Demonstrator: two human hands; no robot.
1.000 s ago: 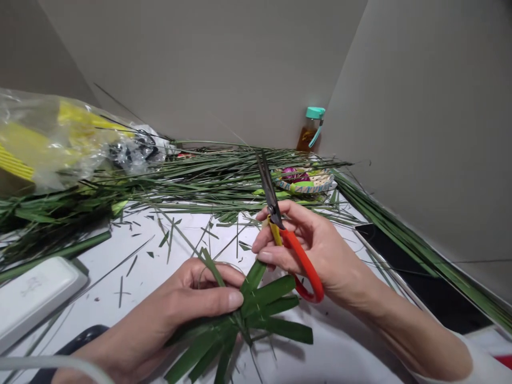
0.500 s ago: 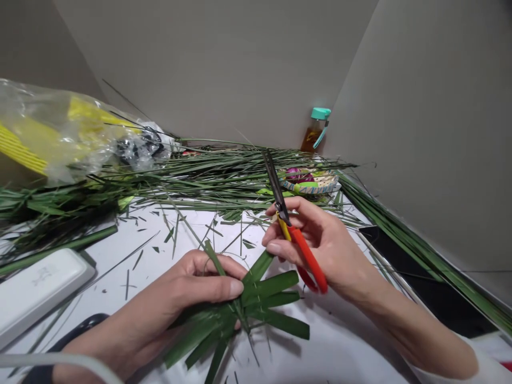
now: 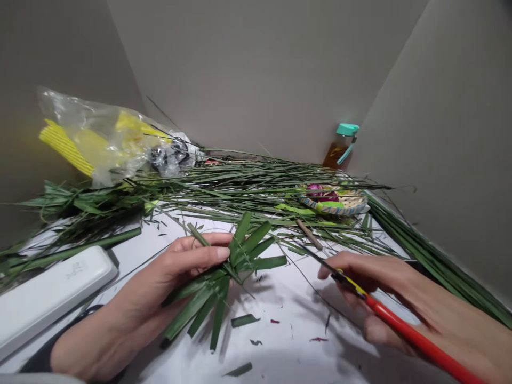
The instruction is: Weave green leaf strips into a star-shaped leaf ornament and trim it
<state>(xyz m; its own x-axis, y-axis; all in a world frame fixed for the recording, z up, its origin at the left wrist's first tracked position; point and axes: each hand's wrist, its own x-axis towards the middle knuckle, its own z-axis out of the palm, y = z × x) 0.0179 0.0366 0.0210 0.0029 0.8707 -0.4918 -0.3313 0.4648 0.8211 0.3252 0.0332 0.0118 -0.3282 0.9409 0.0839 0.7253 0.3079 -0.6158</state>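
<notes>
Between the thumb and fingers of my left hand (image 3: 176, 277) is a woven green leaf piece (image 3: 244, 253), its flat strips fanning out to both sides like wings. My right hand (image 3: 384, 293) is curled around a pair of scissors (image 3: 408, 320) with red handles and a touch of yellow near the pivot. Their dark blades point up and left, apart from the leaf piece. Small cut leaf scraps (image 3: 245, 320) lie on the white tabletop (image 3: 296, 352) below it.
Long green leaves (image 3: 240, 178) spread across the back, with more down the right (image 3: 432, 250). A small basket (image 3: 352, 204) with purple items, a teal-lidded bottle (image 3: 340, 146), a plastic bag with yellow material (image 3: 108, 138) and a white device (image 3: 60, 298) stand around.
My right hand has moved right and down with the scissors, away from the leaf piece. The leaf piece has risen slightly and turned. The view has shifted left.
</notes>
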